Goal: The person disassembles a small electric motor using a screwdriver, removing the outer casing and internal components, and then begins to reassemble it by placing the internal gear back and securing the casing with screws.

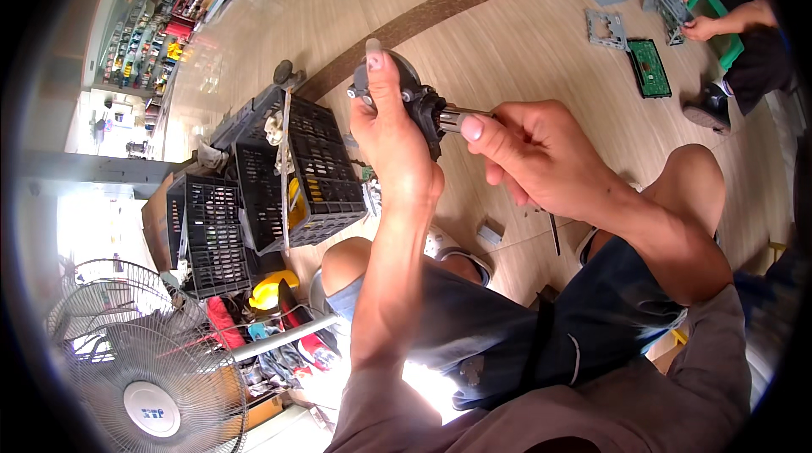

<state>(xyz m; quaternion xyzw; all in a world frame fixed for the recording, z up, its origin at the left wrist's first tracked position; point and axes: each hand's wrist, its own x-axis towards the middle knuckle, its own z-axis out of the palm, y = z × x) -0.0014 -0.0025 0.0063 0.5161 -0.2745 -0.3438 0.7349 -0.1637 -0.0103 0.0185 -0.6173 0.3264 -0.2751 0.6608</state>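
My left hand [396, 148] is closed around a black mechanical part [426, 113] with a rounded housing and small screw-like ends, held up in front of me. Its thumb points up along the housing. A shiny metal cylinder [452, 120] sticks out of the part's right side. The thumb and fingers of my right hand [558, 157] pinch the free end of this cylinder. Whether the cylinder is a fixed shaft or a separate piece I cannot tell. Below the hands, a small grey block [489, 231] and a thin dark rod [555, 235] lie on the floor.
Black plastic crates [317, 186] stand left of my arms. A wire-caged fan [152, 385] is at the lower left, near a yellow object [274, 289]. At the upper right another person's hands [702, 27] hold a grey metal frame [666, 9], near a green circuit board [649, 69].
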